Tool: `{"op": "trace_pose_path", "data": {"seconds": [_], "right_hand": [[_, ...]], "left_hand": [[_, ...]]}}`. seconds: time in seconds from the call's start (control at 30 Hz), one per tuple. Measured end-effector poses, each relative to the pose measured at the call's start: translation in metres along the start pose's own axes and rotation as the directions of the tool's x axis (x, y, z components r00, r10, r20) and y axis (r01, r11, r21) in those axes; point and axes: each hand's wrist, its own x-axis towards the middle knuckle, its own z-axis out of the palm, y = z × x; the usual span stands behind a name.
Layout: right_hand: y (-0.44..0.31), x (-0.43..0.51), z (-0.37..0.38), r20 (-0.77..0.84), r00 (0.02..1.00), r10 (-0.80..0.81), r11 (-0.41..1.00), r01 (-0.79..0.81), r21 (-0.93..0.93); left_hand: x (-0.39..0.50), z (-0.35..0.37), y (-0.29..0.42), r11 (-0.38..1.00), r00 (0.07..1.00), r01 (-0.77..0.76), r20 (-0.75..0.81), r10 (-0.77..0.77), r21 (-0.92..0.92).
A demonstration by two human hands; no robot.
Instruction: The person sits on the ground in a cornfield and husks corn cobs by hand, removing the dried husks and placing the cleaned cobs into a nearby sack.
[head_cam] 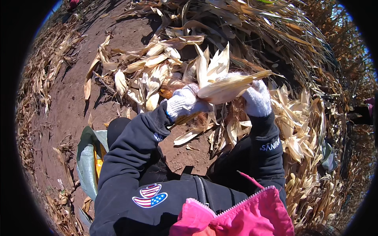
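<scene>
My left hand, in a white knit glove, grips an ear of corn near its base, left of centre. Pale dry husk leaves fan up and to the right from that ear and hide most of it. At the right end of the lowest leaf, my right hand in a matching glove is curled around the husk; its fingertips are partly hidden. Orange kernels of a corn cob show just left of my left glove. Beyond it, several ears in dry husk lie in a loose heap on the soil.
Cut corn stalks are piled across the far side. Loose stripped husks cover the ground at right. By my left leg stands a grey-green sack with yellow corn cobs inside. Bare brown soil stretches to the left.
</scene>
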Motion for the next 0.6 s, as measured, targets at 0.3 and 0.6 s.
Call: {"op": "trace_pose_path", "data": {"seconds": [0.3,0.6], "right_hand": [[-0.045,0.009,0.015,0.060,0.997,0.054,0.945,-0.070,0.318],[-0.032,0.001,0.020,0.100,0.949,0.299,0.867,-0.314,0.386]], "left_hand": [[0.036,0.031,-0.069,0.920,0.927,-0.374,-0.023,0.374,-0.113],[0.014,0.026,-0.037,0.948,0.975,-0.220,0.028,0.220,0.232]]}}
